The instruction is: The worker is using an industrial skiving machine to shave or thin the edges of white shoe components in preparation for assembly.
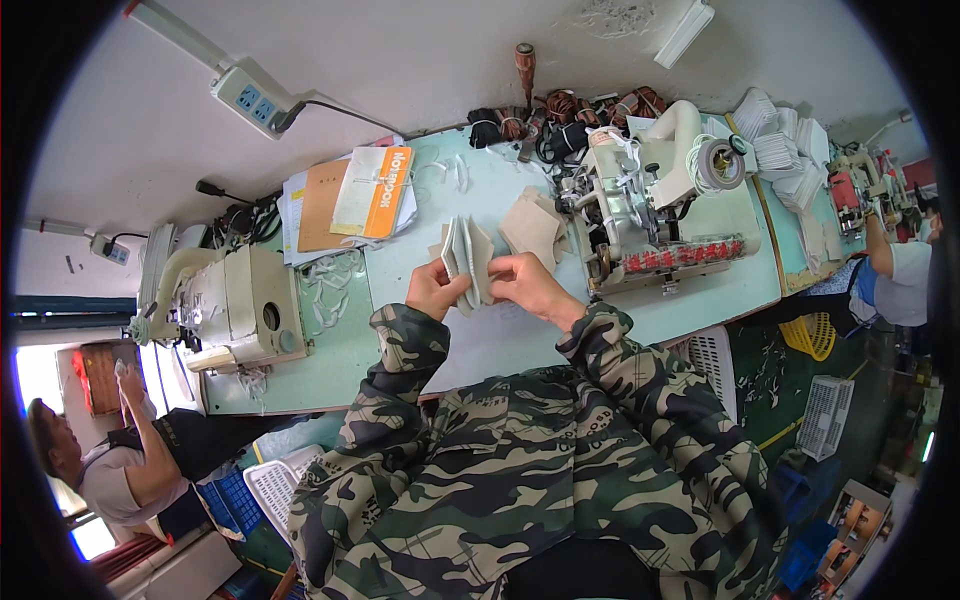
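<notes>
A small bundle of pale beige fabric pieces (463, 250) stands upright between my hands above the table. My left hand (436, 290) pinches it at the left lower side, thumb toward me. On the right, my right hand (528, 287) grips the edge of the same bundle with thumb and fingers. The pieces fan apart at the top, with white edges showing. Just beyond my right hand lies a stack of similar beige pieces (534, 226) on the table, next to a sewing machine (660, 200).
A notebook (372, 192) lies on papers at the back left, near white scraps (332, 285). Another sewing machine (235, 310) stands at left. Dark cord bundles (570, 125) and a screwdriver (525, 65) are at the wall. People sit at both sides; white baskets (712, 370) stand below the table.
</notes>
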`<state>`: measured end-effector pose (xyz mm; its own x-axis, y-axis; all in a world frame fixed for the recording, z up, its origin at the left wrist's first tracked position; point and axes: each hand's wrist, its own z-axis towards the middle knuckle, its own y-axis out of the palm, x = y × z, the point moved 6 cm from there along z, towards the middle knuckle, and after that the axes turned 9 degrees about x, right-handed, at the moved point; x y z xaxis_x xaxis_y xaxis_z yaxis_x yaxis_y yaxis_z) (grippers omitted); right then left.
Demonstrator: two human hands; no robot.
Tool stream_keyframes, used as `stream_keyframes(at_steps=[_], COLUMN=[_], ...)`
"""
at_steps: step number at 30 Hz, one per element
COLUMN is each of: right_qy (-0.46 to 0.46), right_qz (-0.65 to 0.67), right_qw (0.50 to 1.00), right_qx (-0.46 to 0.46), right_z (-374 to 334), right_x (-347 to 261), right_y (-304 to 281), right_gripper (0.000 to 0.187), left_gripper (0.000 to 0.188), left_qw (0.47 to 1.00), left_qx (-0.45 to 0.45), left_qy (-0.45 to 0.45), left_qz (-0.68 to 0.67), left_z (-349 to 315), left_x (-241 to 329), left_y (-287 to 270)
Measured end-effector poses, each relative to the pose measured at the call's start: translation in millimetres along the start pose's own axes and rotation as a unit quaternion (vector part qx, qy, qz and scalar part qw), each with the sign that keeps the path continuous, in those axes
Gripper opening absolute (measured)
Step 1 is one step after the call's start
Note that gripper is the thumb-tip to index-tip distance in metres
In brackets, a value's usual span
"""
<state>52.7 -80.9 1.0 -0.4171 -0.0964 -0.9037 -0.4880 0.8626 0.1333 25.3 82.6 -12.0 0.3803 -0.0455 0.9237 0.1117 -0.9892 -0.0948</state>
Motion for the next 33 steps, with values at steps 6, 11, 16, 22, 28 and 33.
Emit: stream_keyframes(at_steps=[6, 11, 16, 22, 28, 33], right_qy=[-0.040, -0.034, -0.033, -0.025, -0.029, -0.012], right_qz=[0.070, 0.060, 0.049, 0.090, 0.053, 0.047], right_qw=[0.997, 0.998, 0.998, 0.996, 0.998, 0.999], right_qx=[-0.003, -0.008, -0.012, -0.010, -0.008, 0.008], right_z=[-3.7, -6.3, -7.0, -8.3, -9.4, -8.1], right_x=[0.3, 2.3, -0.5, -0.5, -1.9, 2.0], right_y=[0.9, -1.8, 2.4, 0.1, 2.5, 2.3], right_gripper=[0.030, 0.031, 0.030, 0.035, 0.033, 0.031], left_gripper=[0.019, 0.028, 0.018, 0.016, 0.015, 0.020], left_qw=[0.999, 0.999, 1.000, 0.999, 0.999, 0.995], left_qx=[0.000, -0.044, -0.024, -0.032, -0.023, -0.023], left_qy=[-0.022, -0.030, 0.018, -0.017, -0.008, 0.000], left_qz=[-0.040, -0.002, -0.002, -0.033, 0.020, 0.099], left_z=[-1.0, -0.6, -3.3, -6.2, 2.2, 8.2], left_x=[-0.7, -5.0, 2.9, 5.6, -9.0, -22.0], left_y=[2.8, 7.0, 7.5, 9.1, 7.7, 9.6])
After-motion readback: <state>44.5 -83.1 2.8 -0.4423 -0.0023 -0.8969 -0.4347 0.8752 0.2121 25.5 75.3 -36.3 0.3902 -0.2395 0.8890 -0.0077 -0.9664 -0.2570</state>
